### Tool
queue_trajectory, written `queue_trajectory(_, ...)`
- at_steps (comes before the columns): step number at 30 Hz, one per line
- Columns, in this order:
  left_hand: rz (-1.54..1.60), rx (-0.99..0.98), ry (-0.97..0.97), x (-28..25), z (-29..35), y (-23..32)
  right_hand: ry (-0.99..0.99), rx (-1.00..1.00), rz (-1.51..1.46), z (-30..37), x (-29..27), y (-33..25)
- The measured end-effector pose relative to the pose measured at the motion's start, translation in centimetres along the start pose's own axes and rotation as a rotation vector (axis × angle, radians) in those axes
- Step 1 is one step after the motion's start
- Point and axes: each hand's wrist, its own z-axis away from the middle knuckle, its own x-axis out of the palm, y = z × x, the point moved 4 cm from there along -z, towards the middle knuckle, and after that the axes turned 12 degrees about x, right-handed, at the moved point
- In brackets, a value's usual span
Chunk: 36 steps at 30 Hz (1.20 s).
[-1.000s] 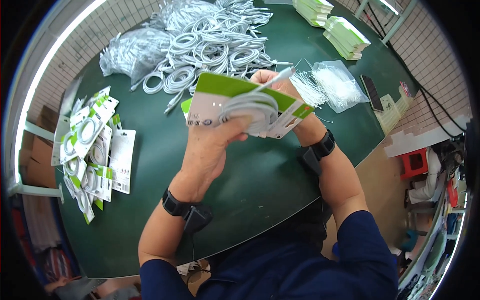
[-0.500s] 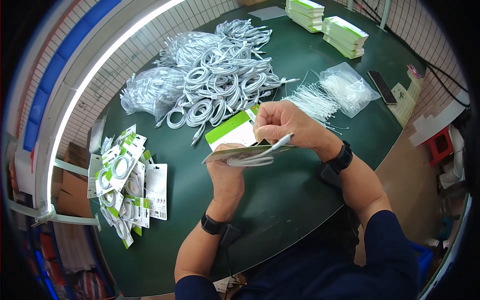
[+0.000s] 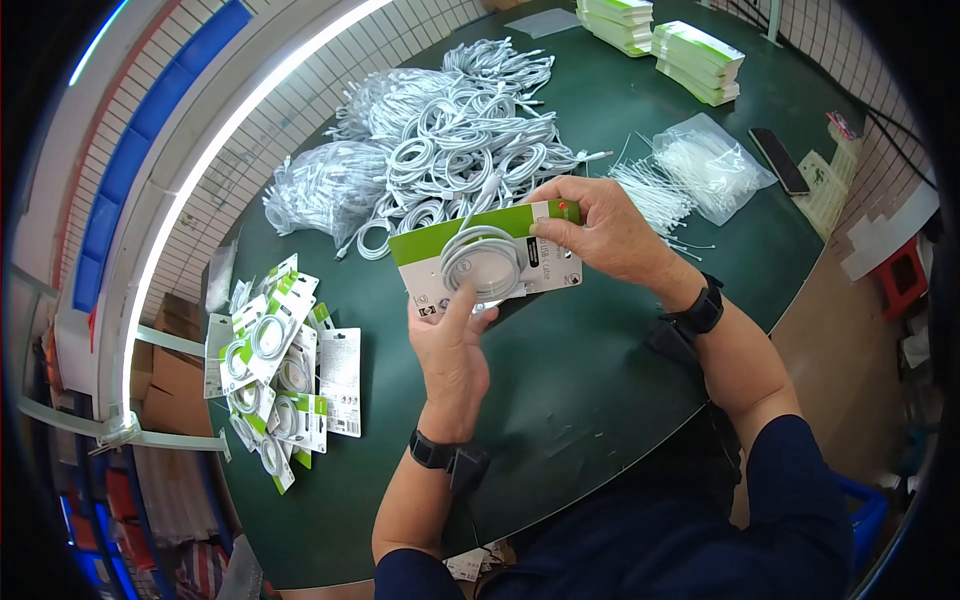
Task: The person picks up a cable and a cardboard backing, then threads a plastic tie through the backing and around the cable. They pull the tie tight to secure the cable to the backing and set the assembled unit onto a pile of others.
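Surface: dark green table (image 3: pixel 580 400) is carrying a grey cable heap (image 3: pixel 450 165).
Left of heap: carded cables (image 3: pixel 270 345) are lying piled, nearer the person; a light tube (image 3: pixel 150 275) is glowing beyond.
Right of heap: white ties (image 3: pixel 650 195) are fanning out; a phone (image 3: pixel 779 161) is lying farther right.
Card: green-and-white card (image 3: pixel 548 265) is tilting nearside of heap, bearing a coiled cable (image 3: pixel 482 234).
Left hand: hand (image 3: pixel 450 350) is gripping partly closed at card's lower edge, thumb across coil.
Right hand: hand (image 3: pixel 620 235) is pinching card's upper right corner, thumb in front.
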Motion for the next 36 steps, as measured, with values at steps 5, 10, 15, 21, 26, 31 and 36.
queue_trajectory(5,-0.75,0.732,-0.103,-0.9,-0.4,4.5,-0.056,-0.046,0.133,0.0,-0.1,-0.8)
queue_trajectory(10,-1.241,0.89,-0.532,1.1,1.0,6.9,-0.171,-0.228,0.311,0.5,1.5,-0.5)
queue_trajectory(15,-1.2,0.76,-0.64,-0.8,1.1,4.9,-0.263,-0.309,0.364,0.7,3.0,0.4)
queue_trajectory(21,-1.108,0.855,-0.602,-0.9,1.9,4.3,-0.329,-0.188,0.406,0.8,3.1,0.4)
queue_trajectory(26,-1.0,0.881,-0.566,-2.0,2.0,3.2,-0.312,-0.191,0.388,0.9,3.4,0.3)
queue_trajectory(31,-0.991,0.928,-0.57,-1.7,2.3,3.3,-0.186,-0.116,0.185,1.2,3.8,-0.9)
queue_trajectory(36,-1.046,1.033,-0.588,-1.3,2.4,2.8,-0.211,-0.371,0.315,1.6,4.5,-0.3)
